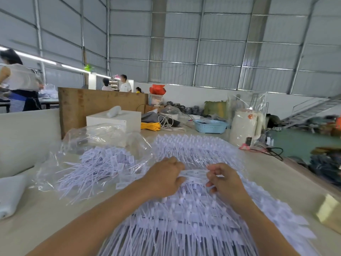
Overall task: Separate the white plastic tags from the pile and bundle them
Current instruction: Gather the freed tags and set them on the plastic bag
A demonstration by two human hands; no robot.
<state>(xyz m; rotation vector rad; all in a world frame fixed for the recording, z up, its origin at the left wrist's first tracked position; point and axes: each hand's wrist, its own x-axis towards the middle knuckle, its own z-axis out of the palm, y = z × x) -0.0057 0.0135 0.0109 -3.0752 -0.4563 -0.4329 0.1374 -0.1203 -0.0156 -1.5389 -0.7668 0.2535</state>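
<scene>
Your grip: both hands hold one small bunch of white tags in the middle of the frame. Your left hand has its fingers curled round the bunch's left end, & your right hand pinches the right end w/ bent fingers. The bunch sits between the two hands, just above the big pile of tags.

That big pile fills the middle & bottom of the frame, lying on the desk. The tags there lie in rows, w/ thin tails pointing toward you.

Left of your hands is a clear plastic bag, open & crinkled. A loose heap of more white tags lies on it, all mixed up, near your left hand but not touching it.

At the far left edge lies a white bag. At the lower right edge sits a pale yellow block.

Farther back, center: a white box, a yellow cord bundle, a light blue basket & a tall white jug. A brown board stands behind the box.

Upper left: a person in a white top stands at another desk. More people stand far back, too small to tell much.
</scene>
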